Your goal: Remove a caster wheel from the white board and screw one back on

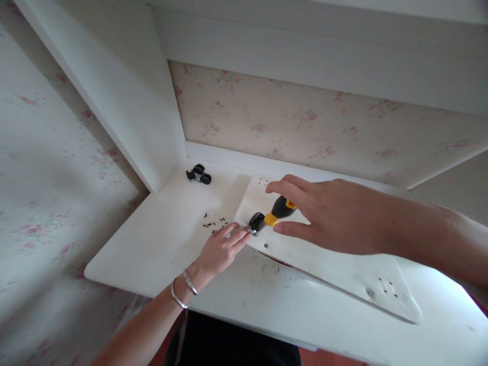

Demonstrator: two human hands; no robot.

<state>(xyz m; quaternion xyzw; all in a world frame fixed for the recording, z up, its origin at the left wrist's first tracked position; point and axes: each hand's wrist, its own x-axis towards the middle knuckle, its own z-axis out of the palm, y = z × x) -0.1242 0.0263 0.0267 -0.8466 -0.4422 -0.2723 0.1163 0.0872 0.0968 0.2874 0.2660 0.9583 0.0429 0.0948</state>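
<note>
A black swivel caster (256,221) with a metal base sits near the left end of a white board (331,259). My left hand (223,249) lies low over the board's edge, fingers stretched out, fingertips against the caster's base. In my right hand (316,208) is a screwdriver (282,207) with a black and yellow handle, tilted down toward the caster. Thumb and forefinger are spread around the handle; the other fingers are partly hidden. The screwdriver's tip is hard to make out at the caster. Several small dark screws (213,223) lie scattered beside my left hand.
More black casters (199,174) stand clustered on the white desk (152,254) at the back left. A white side panel (125,91) and an overhead shelf (305,61) enclose the desk. Groups of screw holes (388,287) mark the board's right end.
</note>
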